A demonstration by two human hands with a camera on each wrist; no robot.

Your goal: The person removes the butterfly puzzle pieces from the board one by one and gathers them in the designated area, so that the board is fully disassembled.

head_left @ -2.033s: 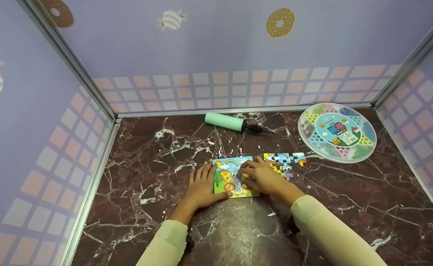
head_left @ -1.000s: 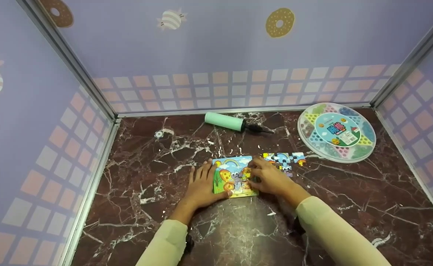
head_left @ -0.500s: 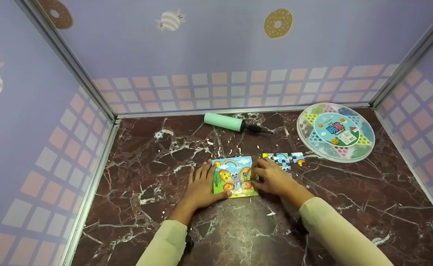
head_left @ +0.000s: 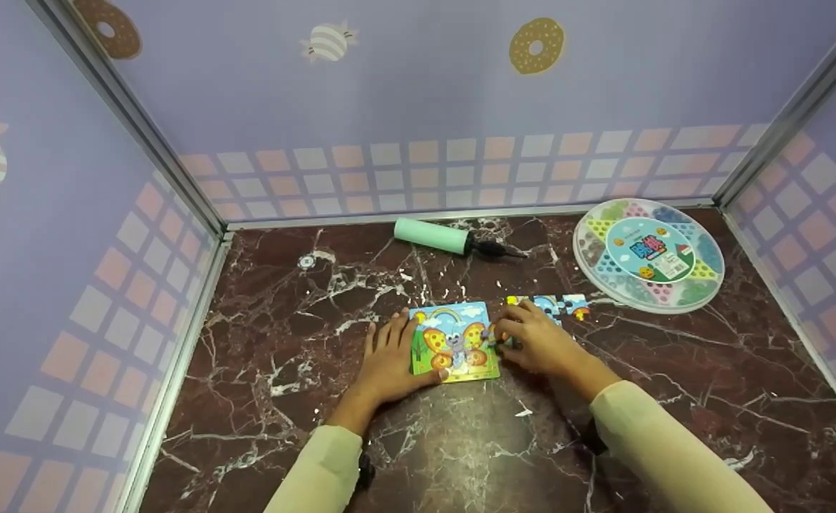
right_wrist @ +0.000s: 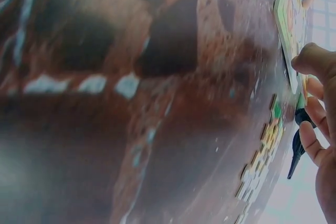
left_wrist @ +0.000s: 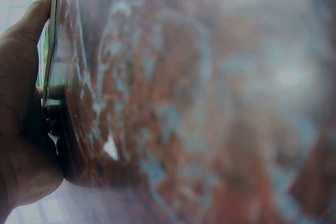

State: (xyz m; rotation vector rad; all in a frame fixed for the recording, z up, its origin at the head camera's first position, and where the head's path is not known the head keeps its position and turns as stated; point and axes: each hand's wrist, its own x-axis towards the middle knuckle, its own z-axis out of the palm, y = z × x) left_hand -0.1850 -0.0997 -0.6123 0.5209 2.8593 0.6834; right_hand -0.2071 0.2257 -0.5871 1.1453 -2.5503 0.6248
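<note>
A square puzzle board (head_left: 455, 340) with a butterfly under a rainbow lies in front of me on the marble-patterned table. My left hand (head_left: 389, 363) rests along its left side, fingers straight and the thumb on the lower edge. At the board's right edge, my right hand (head_left: 539, 345) pinches a small puzzle piece (head_left: 487, 333) with purple and orange on it, mostly covered by the fingertips. Behind that hand lie several joined puzzle pieces (head_left: 547, 304) with sky and rainbow parts, partly hidden by it. In the right wrist view, the thumb (right_wrist: 310, 59) overlaps the board's edge.
Toward the back wall lies a mint-green hand pump (head_left: 432, 236) with a black nozzle. A round, flat Chinese checkers set (head_left: 650, 249) is at the back right. A small round disc (head_left: 306, 261) sits at the back left. Patterned panels enclose the left, back and right sides.
My right hand has drawn back rightward from over the board to its edge, uncovering the butterfly's right wings and covering more of the joined pieces. My left hand has stayed in place.
</note>
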